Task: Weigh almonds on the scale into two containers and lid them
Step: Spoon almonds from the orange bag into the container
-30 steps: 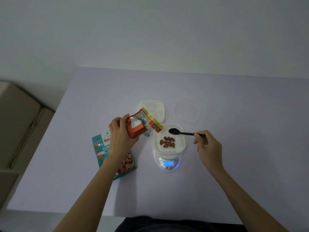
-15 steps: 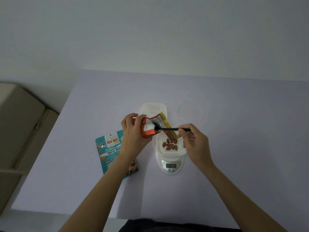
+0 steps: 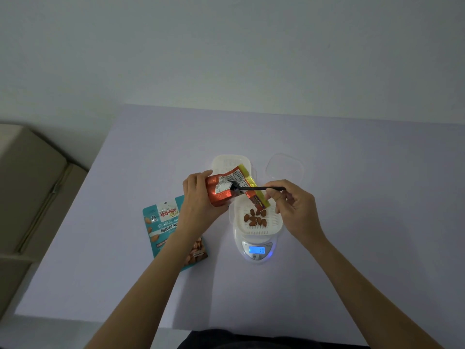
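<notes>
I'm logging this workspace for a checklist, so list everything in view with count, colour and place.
table: one, pale purple, under everything.
scale: one, white, display lit blue, mid-table.
container: one, white, on the scale.
almonds: about eight, brown, in that container.
second container: one, white, behind the scale.
lid: one, clear, right of second container.
packet: one, orange, tilted over the scale.
spoon: one, black, bowl at packet's mouth.
bag: one, teal, flat, left of scale.
seat: one, beige, left of table.
left hand: grips the packet.
right hand: pinches the spoon.
</notes>
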